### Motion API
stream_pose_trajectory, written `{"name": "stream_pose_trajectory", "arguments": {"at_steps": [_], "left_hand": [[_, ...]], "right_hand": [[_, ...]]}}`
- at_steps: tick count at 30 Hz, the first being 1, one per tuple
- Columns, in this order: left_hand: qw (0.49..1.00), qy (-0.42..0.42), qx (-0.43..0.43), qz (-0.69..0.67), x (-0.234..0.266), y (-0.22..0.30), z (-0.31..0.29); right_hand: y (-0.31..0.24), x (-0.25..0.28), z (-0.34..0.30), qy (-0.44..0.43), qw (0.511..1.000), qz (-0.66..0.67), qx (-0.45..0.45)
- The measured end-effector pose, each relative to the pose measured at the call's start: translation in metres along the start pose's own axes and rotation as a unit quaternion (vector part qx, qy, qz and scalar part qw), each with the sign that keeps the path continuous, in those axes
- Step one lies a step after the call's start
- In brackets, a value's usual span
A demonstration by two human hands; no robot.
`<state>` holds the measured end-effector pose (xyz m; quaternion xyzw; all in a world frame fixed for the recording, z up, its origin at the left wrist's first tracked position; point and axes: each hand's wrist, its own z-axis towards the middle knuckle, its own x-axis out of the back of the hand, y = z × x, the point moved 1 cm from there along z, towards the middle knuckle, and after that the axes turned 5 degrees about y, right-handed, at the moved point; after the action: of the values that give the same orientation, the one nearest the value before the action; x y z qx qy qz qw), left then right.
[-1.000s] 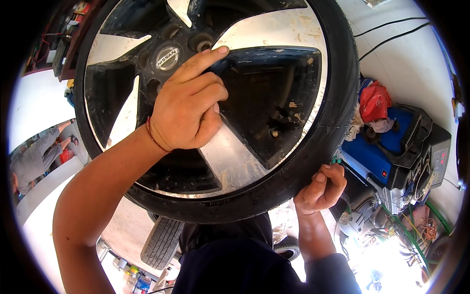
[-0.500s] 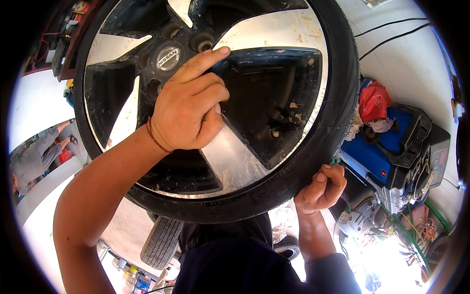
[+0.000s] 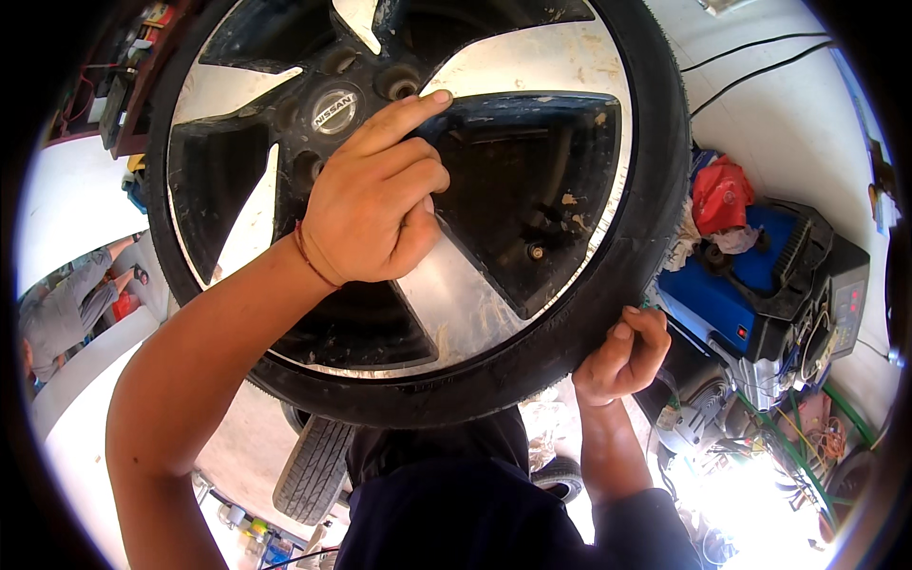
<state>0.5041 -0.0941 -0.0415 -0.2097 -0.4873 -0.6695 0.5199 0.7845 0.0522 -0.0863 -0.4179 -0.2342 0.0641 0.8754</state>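
Note:
A car wheel (image 3: 475, 309) with a black tyre (image 3: 475, 403) and scuffed silver-and-black spokes stands in front of my body and fills the middle of the view. My left hand (image 3: 380, 209) rests over a spoke beside the hub cap (image 3: 334, 112). One finger stretches up toward a bolt hole, while the others curl loosely and nothing shows in them. Low on the right, my right hand (image 3: 619, 363) is closed at the tyre's outer edge. Something small and greenish shows by its fingertips, too small to name. A valve stem (image 3: 536, 252) sits near the rim.
A blue and black machine (image 3: 750, 294) stands at the right, with a red bag (image 3: 722, 194) on top. Another tyre (image 3: 313, 470) lies below on the floor. Dark cables (image 3: 755, 52) run at the upper right. A person (image 3: 71, 299) shows at the far left.
The wheel has turned very slightly counterclockwise, and my left hand has moved a little up and right with it. My right hand keeps nearly the same place and pose.

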Motion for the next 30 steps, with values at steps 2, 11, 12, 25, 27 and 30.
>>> {"name": "stream_pose_trajectory", "arguments": {"at_steps": [2, 11, 12, 25, 27, 30], "left_hand": [[1.000, 0.019, -0.006, 0.001, 0.002, 0.002, 0.001], [0.998, 0.052, 0.016, -0.016, -0.012, 0.008, -0.012], [0.997, 0.071, -0.002, -0.008, -0.003, 0.005, 0.001], [0.996, 0.079, 0.026, -0.034, 0.001, -0.005, -0.004], [0.995, 0.075, 0.040, -0.051, 0.002, -0.006, -0.009], [0.995, 0.085, 0.050, -0.032, 0.003, -0.002, -0.014]], "right_hand": [[-0.002, -0.003, 0.003, 0.002, 1.000, 0.002, 0.009], [-0.028, 0.010, 0.030, -0.092, 0.983, -0.054, -0.147], [-0.037, 0.008, 0.057, -0.087, 0.984, -0.048, -0.146], [0.014, -0.289, 0.468, -0.110, 0.967, -0.189, 0.132], [0.018, -0.303, 0.482, -0.122, 0.972, -0.168, 0.108], [0.015, -0.312, 0.497, -0.110, 0.983, -0.118, 0.091]]}}
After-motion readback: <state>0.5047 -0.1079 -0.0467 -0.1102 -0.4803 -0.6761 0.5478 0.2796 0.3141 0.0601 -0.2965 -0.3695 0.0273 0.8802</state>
